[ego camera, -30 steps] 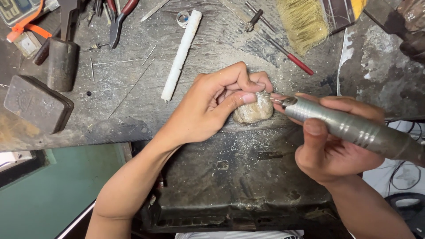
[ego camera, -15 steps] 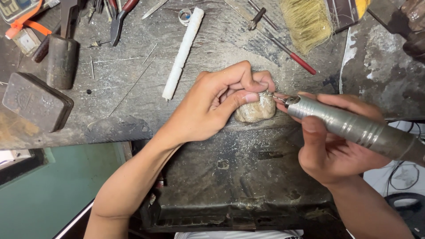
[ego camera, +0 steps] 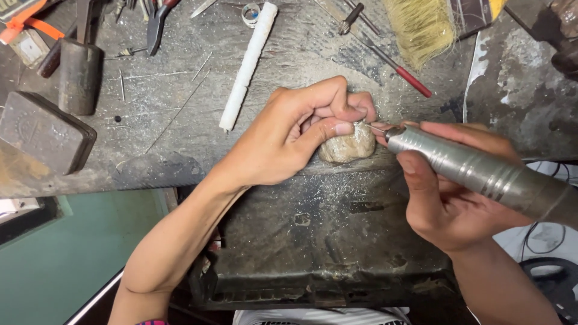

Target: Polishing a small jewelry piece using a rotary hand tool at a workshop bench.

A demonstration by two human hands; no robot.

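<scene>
Little has shifted: both hands stay clamped, left (ego camera: 289, 135) on pale lump (ego camera: 346, 146), right (ego camera: 448, 198) on rotary handpiece (ego camera: 475, 171), over dusty workbench (ego camera: 180, 120)

We note rotary handpiece (ego camera: 481, 174): brushed metal, satin, ribbed. Stone lump (ego camera: 347, 146): matt, rough, dusty. Bench top (ego camera: 168, 90): worn, scratched, gritty. White rod (ego camera: 248, 65): smooth plastic-looking. Brush (ego camera: 421, 27): straw-like bristles.

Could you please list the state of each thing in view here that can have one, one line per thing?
left hand: closed, pinching the pale stone piece against the bench edge.
right hand: wrapped round the metal rotary handpiece.
metal rotary handpiece: held at a slant, tip at the stone piece.
white stick: lying flat on the bench.
brush: lying flat, untouched.
hammer: lying on the bench.
</scene>
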